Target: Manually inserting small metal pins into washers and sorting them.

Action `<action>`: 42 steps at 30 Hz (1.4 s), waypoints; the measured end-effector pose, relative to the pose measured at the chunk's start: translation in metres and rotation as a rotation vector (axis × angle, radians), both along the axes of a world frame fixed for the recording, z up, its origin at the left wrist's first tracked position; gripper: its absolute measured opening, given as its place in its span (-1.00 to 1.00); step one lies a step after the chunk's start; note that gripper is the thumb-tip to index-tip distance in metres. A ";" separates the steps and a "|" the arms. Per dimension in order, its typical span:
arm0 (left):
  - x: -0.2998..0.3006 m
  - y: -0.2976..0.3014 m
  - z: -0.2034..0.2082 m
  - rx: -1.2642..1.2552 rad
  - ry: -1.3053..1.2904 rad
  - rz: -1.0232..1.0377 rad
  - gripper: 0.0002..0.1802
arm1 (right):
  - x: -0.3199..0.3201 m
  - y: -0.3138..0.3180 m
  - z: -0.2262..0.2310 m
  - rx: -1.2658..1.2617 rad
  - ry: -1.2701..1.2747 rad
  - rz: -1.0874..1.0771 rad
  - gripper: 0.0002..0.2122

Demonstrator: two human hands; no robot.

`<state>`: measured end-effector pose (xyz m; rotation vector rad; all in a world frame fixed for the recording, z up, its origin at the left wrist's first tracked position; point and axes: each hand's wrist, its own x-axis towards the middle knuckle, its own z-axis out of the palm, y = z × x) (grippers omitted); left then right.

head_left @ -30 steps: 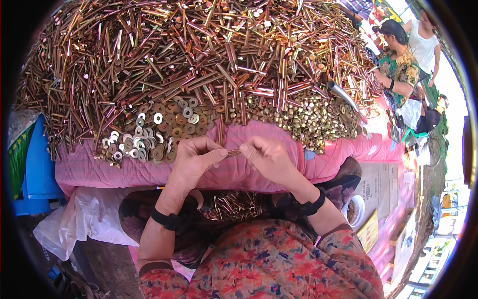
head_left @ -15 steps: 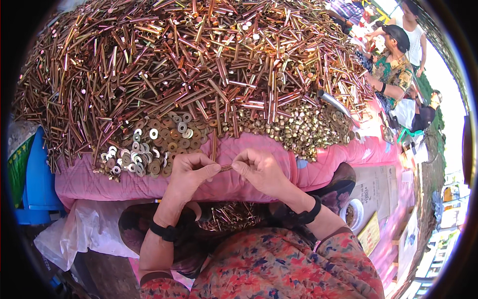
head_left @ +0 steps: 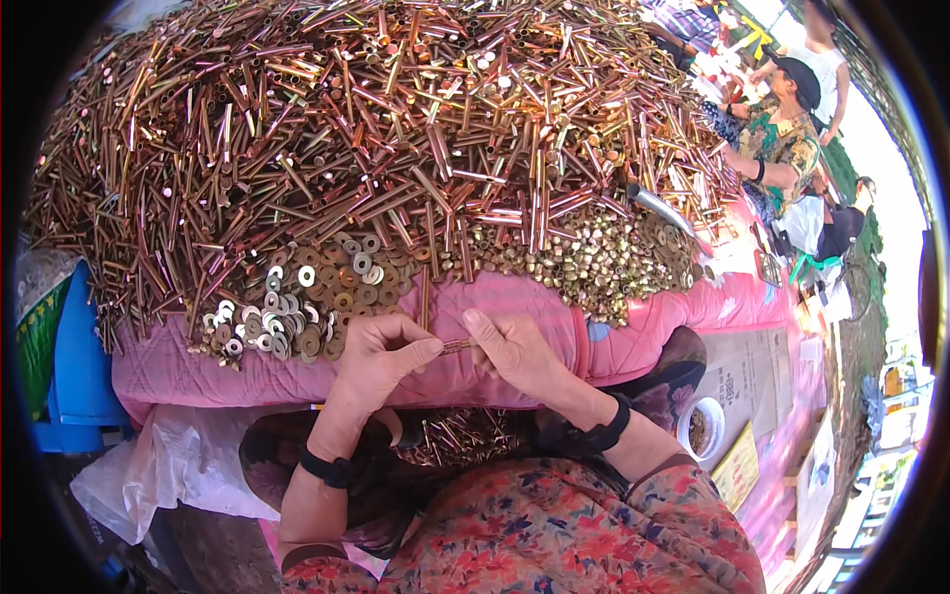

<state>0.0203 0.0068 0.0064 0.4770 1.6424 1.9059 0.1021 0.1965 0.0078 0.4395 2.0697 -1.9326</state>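
My left hand (head_left: 384,354) pinches a thin, brass-coloured threaded rod (head_left: 456,346) between thumb and fingers, above the near edge of the pink quilt. My right hand (head_left: 522,356) is at the rod's other end, its fingers curled against it and its thumb raised along the top. Whether a small part sits on that end is hidden by the fingers. Just beyond my hands, a single metal tube (head_left: 426,299) lies on the quilt (head_left: 495,297), pointing away from me. Washers (head_left: 281,315) lie heaped beyond my left hand, and small brass-coloured nuts (head_left: 584,259) beyond my right.
A large heap of copper-coloured metal tubes (head_left: 327,129) covers the far side. A curved silver tool (head_left: 661,210) lies by the nuts. More metal pieces (head_left: 460,436) lie below the quilt's edge. A white bucket (head_left: 704,432) stands at right. Co-workers (head_left: 787,148) sit at the far right.
My right thumb has lifted and straightened, and the right fingers have curled beneath the rod. My left hand keeps its pinch, slightly lower in view.
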 end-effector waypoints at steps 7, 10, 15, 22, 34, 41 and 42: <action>-0.003 -0.002 0.003 0.000 -0.098 0.005 -0.87 | -0.002 -0.001 0.003 0.697 0.749 0.062 -0.74; 0.000 0.001 0.001 -0.005 -0.116 0.004 -0.87 | -0.003 0.001 0.000 -0.128 0.158 0.015 -0.78; 0.003 0.004 -0.005 0.002 -0.136 0.020 -0.92 | -0.006 0.003 0.000 -0.032 0.081 0.013 -0.78; -0.003 0.004 -0.009 0.025 -0.225 0.024 -0.87 | -0.004 -0.001 -0.008 0.553 0.788 0.001 -0.81; 0.002 0.010 -0.006 -0.066 -0.017 0.015 -0.88 | 0.003 -0.003 0.002 -0.035 0.037 -0.089 -0.64; 0.003 0.008 -0.009 -0.029 -0.067 0.010 -0.89 | 0.001 0.002 -0.002 0.174 0.343 0.038 -0.67; 0.003 0.008 -0.013 -0.013 -0.078 0.027 -0.89 | 0.001 0.001 -0.001 -0.111 0.148 0.008 -0.70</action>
